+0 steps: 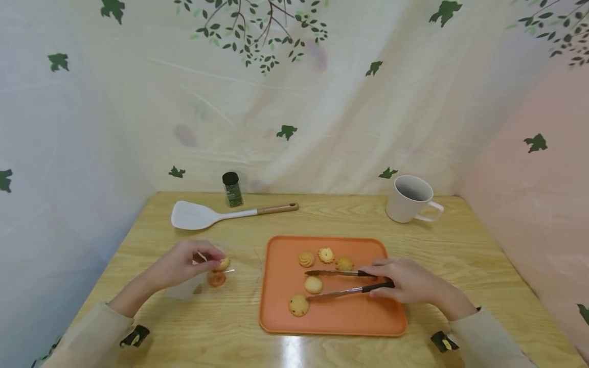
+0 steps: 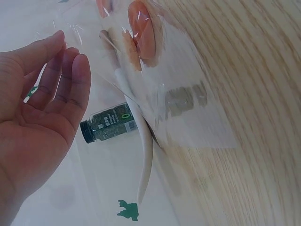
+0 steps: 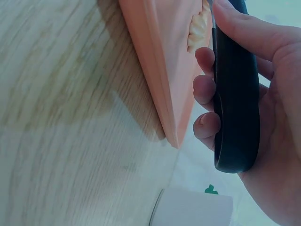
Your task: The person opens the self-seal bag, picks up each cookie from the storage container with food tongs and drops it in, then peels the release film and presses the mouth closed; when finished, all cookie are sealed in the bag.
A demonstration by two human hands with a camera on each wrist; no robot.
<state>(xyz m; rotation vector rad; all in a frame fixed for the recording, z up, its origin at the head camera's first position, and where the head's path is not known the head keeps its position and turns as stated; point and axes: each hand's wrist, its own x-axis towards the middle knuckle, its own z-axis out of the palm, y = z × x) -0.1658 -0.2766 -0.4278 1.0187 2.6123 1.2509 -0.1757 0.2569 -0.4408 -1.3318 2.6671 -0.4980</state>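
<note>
My left hand (image 1: 190, 263) pinches the edge of a clear plastic bag (image 2: 197, 117) between thumb and fingertips, left of the orange tray (image 1: 331, 327). A golden cookie (image 1: 224, 263) and a reddish-brown round piece (image 1: 216, 278) show inside the bag. With my right hand (image 1: 407, 280) I grip metal tongs by their black handles (image 3: 237, 94). The tongs' arms are spread over the tray, and a plain round cookie (image 1: 314, 284) lies between them. The lower tip is by a speckled cookie (image 1: 299, 305). A swirled cookie (image 1: 307, 258), a fluted one (image 1: 326, 255) and another cookie (image 1: 344, 263) lie behind.
A white spatula (image 1: 195, 215) with a wooden handle lies at the back left, in front of a green spice jar (image 1: 232, 190) with a black lid. At the back right stands a white mug (image 1: 407, 200). A patterned curtain (image 1: 322, 112) encloses the wooden table (image 1: 211, 337).
</note>
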